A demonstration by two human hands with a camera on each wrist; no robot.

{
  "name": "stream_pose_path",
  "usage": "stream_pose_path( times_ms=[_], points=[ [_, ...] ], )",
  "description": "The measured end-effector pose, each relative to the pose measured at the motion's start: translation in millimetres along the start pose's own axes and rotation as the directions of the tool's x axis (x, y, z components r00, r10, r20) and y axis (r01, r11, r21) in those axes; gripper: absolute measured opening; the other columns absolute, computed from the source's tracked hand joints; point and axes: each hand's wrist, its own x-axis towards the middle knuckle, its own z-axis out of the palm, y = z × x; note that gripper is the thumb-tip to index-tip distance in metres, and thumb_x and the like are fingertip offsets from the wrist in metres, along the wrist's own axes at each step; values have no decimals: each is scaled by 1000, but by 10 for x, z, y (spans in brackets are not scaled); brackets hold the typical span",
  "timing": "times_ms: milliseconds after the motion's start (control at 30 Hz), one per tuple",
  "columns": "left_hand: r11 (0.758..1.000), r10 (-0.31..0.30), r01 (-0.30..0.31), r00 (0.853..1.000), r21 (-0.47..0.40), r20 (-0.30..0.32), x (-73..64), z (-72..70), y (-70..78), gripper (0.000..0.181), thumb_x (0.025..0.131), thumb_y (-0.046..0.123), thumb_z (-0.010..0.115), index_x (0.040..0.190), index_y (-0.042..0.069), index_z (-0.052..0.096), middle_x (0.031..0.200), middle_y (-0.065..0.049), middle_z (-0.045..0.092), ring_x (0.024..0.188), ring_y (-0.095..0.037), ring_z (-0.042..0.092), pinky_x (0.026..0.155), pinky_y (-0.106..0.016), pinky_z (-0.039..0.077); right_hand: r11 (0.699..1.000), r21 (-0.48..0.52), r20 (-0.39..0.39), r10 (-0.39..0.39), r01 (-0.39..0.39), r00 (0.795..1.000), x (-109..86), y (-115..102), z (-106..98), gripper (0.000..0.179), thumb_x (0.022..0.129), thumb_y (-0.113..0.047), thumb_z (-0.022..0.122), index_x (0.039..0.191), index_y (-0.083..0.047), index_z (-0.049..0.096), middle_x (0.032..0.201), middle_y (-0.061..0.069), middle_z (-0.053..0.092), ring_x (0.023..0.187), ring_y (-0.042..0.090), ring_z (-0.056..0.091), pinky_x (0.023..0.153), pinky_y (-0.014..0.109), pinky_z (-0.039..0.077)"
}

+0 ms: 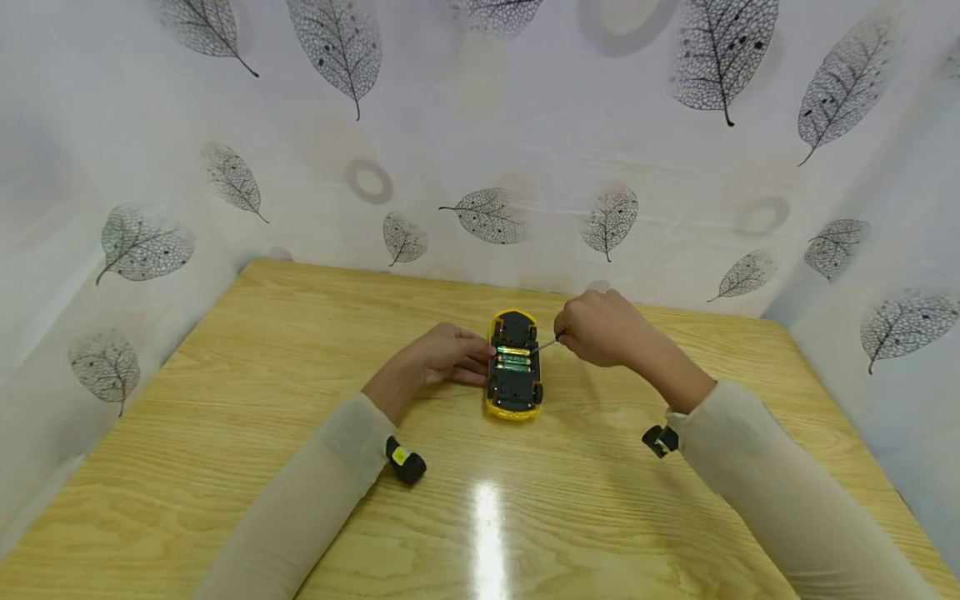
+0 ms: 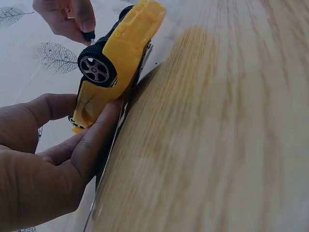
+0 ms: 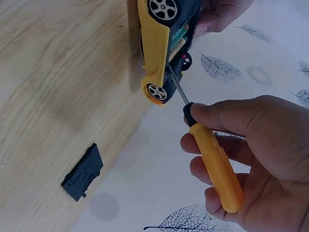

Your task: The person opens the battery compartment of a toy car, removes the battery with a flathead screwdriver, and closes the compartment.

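A yellow toy car (image 1: 514,410) lies upside down on the table, its black underside facing up. Green-and-gold batteries (image 1: 513,363) sit in its open compartment. My left hand (image 1: 450,354) holds the car from the left, fingers along its yellow side (image 2: 126,48). In my right hand (image 1: 602,327) is a screwdriver with an orange-and-black handle (image 3: 216,166), fingers wrapped round it. Its metal shaft (image 3: 179,87) slants into the underside, the tip at the edge of the battery compartment. A loose black battery cover (image 3: 83,173) rests on the table, seen in the right wrist view.
The wood-grain table (image 1: 315,333) carries a bright glare near its front. Behind it and at both sides hangs pale cloth (image 1: 525,125) printed with leaves. Black wrist cameras (image 1: 406,463) are worn at both sleeves, close above the tabletop.
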Motion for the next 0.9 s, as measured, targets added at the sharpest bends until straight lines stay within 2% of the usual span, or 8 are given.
stream_pose_path(
  times_ms=[167,367,600,767,900],
  points=[
    [1000,11,-11,1000,9,-11,18,5,-10,28,101,7,63,123,-9,67,106,-21,70,91,-28,73,84,-41,64,1000,15,13,-4,4,1000,25,22,-18,6,92,-13,76,90,-14,81,87,-1,76,66,13,65,53,31,54],
    [1000,16,-15,1000,19,-24,11,15,-13,30,100,7,63,126,-9,65,108,-23,70,92,-28,73,84,-40,64,993,110,69,43,-51,997,48,99,17,8,93,-14,75,97,-12,81,94,1,76,80,18,69,67,39,61],
    [1000,17,-16,1000,16,-25,8,9,-19,30,101,7,62,126,-9,65,109,-23,70,91,-28,73,83,-39,64,989,138,77,51,-61,996,83,150,61,10,94,-15,74,100,-11,81,99,2,76,84,19,70,70,41,62],
    [1000,12,-12,999,16,-33,8,8,-16,29,101,7,63,125,-9,66,107,-22,70,90,-27,73,84,-39,64,969,221,93,93,-112,991,45,184,102,12,95,-15,73,103,-11,81,100,1,76,82,16,69,72,43,61],
    [1000,15,-15,999,14,-36,16,10,-26,29,101,6,62,125,-9,66,106,-22,71,90,-27,73,83,-39,64,950,292,68,95,-111,993,-13,234,190,14,96,-14,71,105,-8,80,102,3,76,83,16,70,75,44,62]
  ],
)
